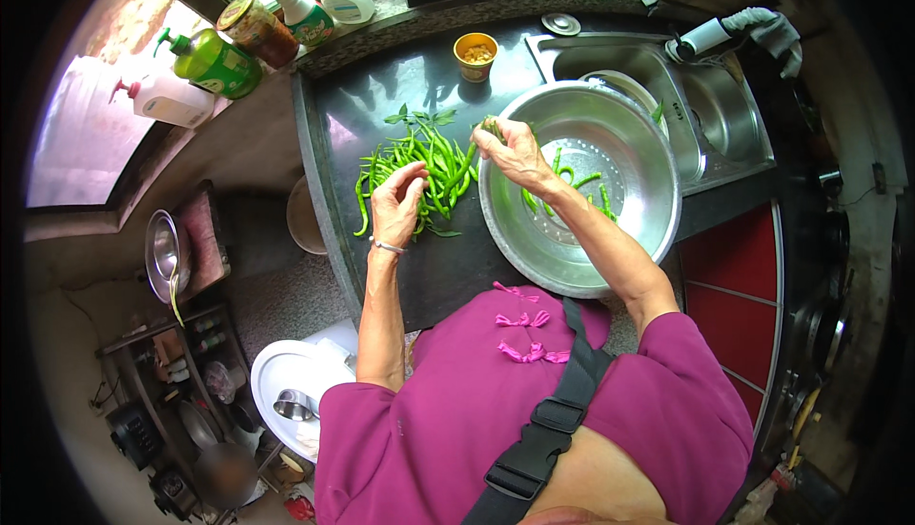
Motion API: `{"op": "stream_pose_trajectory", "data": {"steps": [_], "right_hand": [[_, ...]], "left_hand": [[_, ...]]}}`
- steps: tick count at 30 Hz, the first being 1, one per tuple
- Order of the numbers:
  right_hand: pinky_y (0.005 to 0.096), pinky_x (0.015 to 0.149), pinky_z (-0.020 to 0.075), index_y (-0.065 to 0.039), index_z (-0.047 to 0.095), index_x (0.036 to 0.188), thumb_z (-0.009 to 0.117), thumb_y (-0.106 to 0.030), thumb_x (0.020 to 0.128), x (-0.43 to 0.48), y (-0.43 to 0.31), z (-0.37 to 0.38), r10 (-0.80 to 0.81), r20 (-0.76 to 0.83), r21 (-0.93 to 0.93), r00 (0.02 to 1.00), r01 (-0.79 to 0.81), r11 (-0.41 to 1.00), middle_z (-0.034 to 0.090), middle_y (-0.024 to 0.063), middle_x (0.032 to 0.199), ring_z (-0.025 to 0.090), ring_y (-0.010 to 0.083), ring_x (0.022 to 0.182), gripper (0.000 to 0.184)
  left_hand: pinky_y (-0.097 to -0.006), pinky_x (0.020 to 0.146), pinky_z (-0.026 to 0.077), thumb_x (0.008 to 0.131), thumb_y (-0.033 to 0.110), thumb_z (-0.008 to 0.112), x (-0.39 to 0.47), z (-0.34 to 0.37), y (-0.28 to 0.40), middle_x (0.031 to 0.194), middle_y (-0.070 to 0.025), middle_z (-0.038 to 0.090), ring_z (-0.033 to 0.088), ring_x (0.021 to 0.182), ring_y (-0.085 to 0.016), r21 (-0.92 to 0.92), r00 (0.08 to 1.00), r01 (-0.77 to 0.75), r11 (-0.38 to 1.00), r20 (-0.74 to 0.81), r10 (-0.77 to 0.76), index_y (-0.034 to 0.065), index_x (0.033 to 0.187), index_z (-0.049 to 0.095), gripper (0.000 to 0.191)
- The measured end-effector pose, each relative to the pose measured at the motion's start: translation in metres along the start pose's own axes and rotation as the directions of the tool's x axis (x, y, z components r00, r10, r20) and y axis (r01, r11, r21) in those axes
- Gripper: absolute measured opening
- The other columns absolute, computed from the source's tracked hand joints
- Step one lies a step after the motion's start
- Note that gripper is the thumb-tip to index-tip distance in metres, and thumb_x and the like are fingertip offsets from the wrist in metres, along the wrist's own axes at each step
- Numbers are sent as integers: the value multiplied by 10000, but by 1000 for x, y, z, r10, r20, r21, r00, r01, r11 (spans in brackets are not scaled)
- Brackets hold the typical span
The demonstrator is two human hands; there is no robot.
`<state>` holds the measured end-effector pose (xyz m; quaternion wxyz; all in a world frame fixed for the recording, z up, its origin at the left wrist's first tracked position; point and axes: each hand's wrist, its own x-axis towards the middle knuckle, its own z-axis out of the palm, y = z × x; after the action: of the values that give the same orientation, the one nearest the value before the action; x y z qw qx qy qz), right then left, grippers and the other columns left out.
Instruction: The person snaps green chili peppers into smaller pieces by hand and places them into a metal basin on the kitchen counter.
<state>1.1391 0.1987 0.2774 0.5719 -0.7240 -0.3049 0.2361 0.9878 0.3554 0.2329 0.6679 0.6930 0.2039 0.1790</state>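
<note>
A heap of long green chili peppers with a few leaves lies on the dark countertop. My left hand, with a bracelet at the wrist, is over the near left side of the heap. Its fingers are curled and the thumb stands apart; I see nothing held between them. My right hand is above the left rim of a large stainless steel basin, pinching green chili pepper; fingers hide part of it. Several pepper pieces lie on the basin's perforated-looking bottom.
Behind the heap stands a yellow-brown tub with small yellowish pieces inside. The basin overlaps a double steel sink holding a white bowl. Pump and spray bottles line the window sill. A white round lid or stool is left of my body.
</note>
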Motion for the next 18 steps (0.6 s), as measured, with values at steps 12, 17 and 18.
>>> {"op": "stream_pose_trajectory", "data": {"steps": [12, 17, 18], "right_hand": [[467, 550, 395, 11, 523, 696, 536, -247, 816, -12, 16, 32, -44, 281, -352, 959, 146, 925, 516, 208, 602, 543, 381, 604, 285], [497, 599, 406, -10, 542, 764, 503, -264, 839, -9, 10, 22, -86, 155, -403, 984, 142, 904, 548, 227, 663, 551, 422, 686, 267], [497, 599, 406, -10, 542, 764, 503, -264, 839, -10, 9, 18, -87, 152, -405, 985, 142, 903, 548, 227, 663, 551, 422, 686, 267]], "left_hand": [[-357, 757, 456, 710, 123, 661, -1, 6, 12, 899, -59, 612, 569, 872, -234, 816, 958, -226, 532, 88, 273, 113, 963, 620, 257], [-360, 754, 439, 691, 238, 692, 4, 19, 17, 868, -47, 596, 542, 872, -233, 920, 950, -278, 278, 219, 223, 131, 1003, 617, 338], [-358, 753, 437, 687, 259, 697, 6, 22, 14, 877, -44, 595, 538, 889, -227, 930, 952, -280, 237, 237, 196, 133, 1030, 608, 377]]}}
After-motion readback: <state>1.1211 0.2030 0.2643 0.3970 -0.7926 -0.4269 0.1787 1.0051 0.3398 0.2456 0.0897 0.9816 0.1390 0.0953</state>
